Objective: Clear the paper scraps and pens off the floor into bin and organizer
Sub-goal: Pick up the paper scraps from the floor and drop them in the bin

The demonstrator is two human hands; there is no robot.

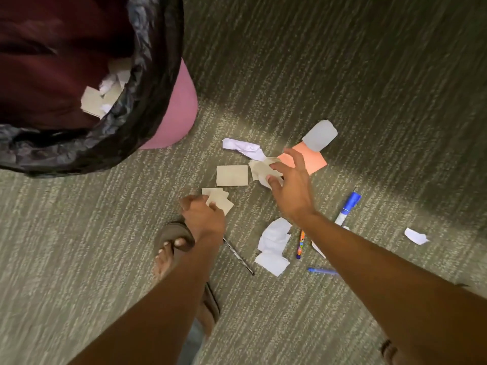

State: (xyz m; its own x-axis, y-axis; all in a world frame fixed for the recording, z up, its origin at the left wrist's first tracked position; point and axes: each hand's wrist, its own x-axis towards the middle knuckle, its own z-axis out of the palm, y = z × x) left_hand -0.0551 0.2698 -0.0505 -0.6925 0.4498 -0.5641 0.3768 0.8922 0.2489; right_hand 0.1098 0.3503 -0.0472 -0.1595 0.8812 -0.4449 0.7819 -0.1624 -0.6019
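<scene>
My left hand (pixel 203 214) is closed on several beige paper scraps (pixel 220 200) just above the carpet. Fingers of my right hand (pixel 290 185) pinch a crumpled beige scrap (pixel 259 167), beside an orange sheet (pixel 313 160) and a grey scrap (pixel 320 135). A flat beige square (pixel 232 175) and a crumpled white scrap (pixel 243 147) lie between the hands and the bin. White scraps (pixel 274 246) lie nearer me. Pens on the floor: a black pen (pixel 238 256), an orange pen (pixel 300 245), a blue pen (pixel 322 271), a blue marker (pixel 347 208).
A pink bin (pixel 176 109) with a black liner (pixel 155 75) stands at the upper left, with paper scraps inside. My sandalled foot (pixel 171 246) is on the striped carpet below my left hand. One small white scrap (pixel 416 236) lies far right.
</scene>
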